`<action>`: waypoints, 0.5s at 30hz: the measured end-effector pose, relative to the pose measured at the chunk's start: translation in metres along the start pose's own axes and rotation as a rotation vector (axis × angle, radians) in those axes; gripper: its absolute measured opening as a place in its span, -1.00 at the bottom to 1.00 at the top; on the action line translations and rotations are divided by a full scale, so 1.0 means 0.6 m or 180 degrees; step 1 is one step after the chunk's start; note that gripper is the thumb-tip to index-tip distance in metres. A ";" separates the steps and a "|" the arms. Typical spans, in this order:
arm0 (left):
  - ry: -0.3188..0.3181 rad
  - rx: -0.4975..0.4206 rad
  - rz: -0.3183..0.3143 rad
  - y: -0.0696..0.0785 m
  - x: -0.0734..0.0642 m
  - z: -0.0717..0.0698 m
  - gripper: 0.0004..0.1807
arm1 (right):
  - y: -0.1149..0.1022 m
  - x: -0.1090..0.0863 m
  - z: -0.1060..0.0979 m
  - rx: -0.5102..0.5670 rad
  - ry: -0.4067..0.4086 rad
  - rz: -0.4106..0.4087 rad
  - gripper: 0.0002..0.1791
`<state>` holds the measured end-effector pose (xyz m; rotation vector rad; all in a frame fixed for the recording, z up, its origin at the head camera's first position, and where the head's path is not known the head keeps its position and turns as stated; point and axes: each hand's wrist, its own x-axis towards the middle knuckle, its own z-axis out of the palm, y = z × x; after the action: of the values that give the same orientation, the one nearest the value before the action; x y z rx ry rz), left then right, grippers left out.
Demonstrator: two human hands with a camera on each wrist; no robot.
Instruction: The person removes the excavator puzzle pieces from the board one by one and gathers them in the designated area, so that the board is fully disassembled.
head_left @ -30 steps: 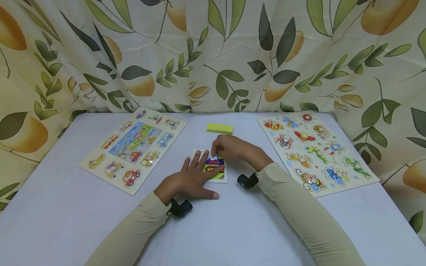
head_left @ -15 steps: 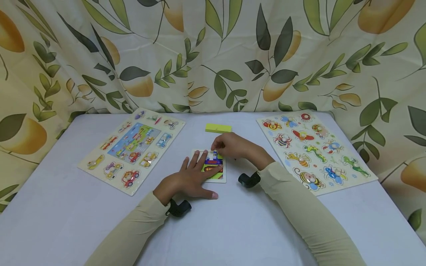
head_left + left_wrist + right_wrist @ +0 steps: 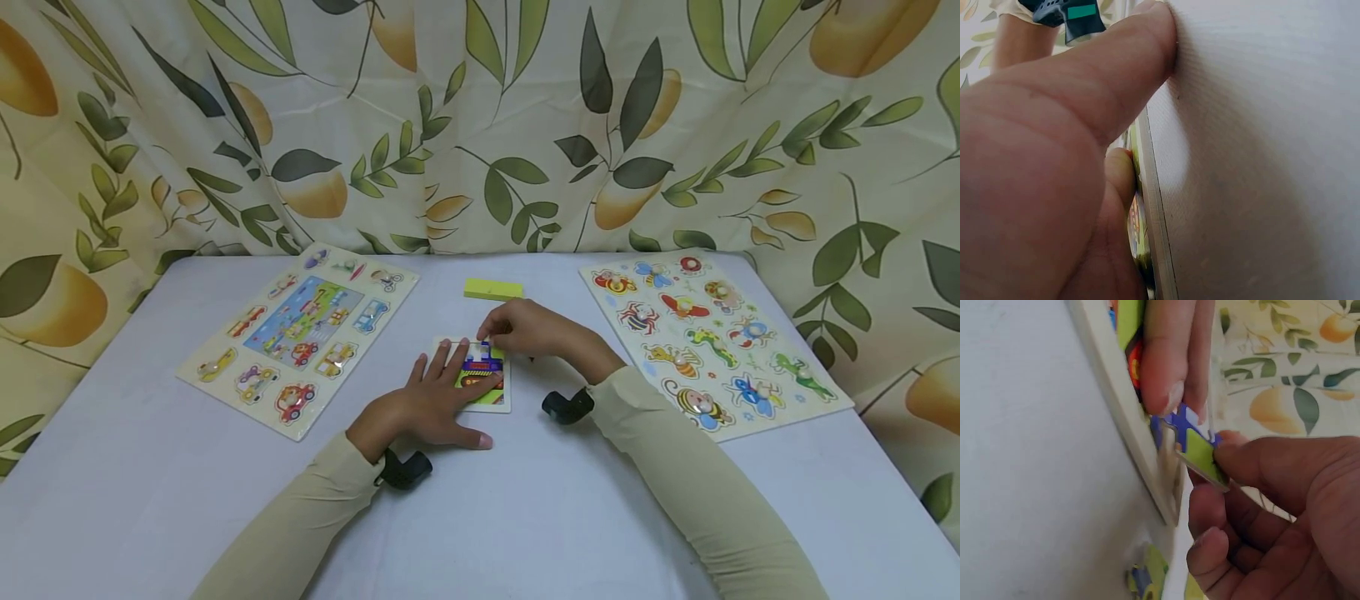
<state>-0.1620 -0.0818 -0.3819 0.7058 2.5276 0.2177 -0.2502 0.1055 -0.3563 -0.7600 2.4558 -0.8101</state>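
A small puzzle board (image 3: 505,402) with a pale border and a purple, orange and green vehicle picture lies in the middle of the table. My left hand (image 3: 426,410) rests across its left side with fingers spread, and the thumb touches the white cloth. At the board's upper right corner, my right hand (image 3: 525,327) pinches a puzzle piece between thumb and fingers. In the right wrist view this puzzle piece (image 3: 1202,455), green and blue-purple, stands tilted up at the board's edge, its pale side edge showing. A left fingertip presses right beside it. The left hand hides part of the picture.
Behind the board lies a yellow-green block (image 3: 492,289). A vehicle puzzle board (image 3: 300,337) lies at the left and an insect puzzle board (image 3: 708,346) at the right. A patterned curtain (image 3: 480,125) hangs along the table's back edge.
My right fingers have drawn slightly up and right at the board's corner, baring more of the picture there. My left hand stays put on the board.
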 end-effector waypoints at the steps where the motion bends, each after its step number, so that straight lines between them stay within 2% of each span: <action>1: 0.0005 0.0003 0.0002 0.000 0.000 0.000 -0.02 | 0.001 0.000 0.001 0.0025 -0.0026 -0.0015 -0.82; 5: 0.0009 -0.0002 0.0024 -0.001 0.001 0.001 -0.03 | 0.002 0.001 0.006 0.0043 -0.0076 -0.0061 -0.79; 15: 0.0033 -0.0018 0.0031 -0.002 0.001 0.002 -0.02 | 0.003 -0.003 0.003 0.0025 0.0061 -0.0079 -0.79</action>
<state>-0.1623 -0.0825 -0.3837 0.7168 2.5329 0.2323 -0.2485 0.1072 -0.3586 -0.7848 2.4633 -0.8395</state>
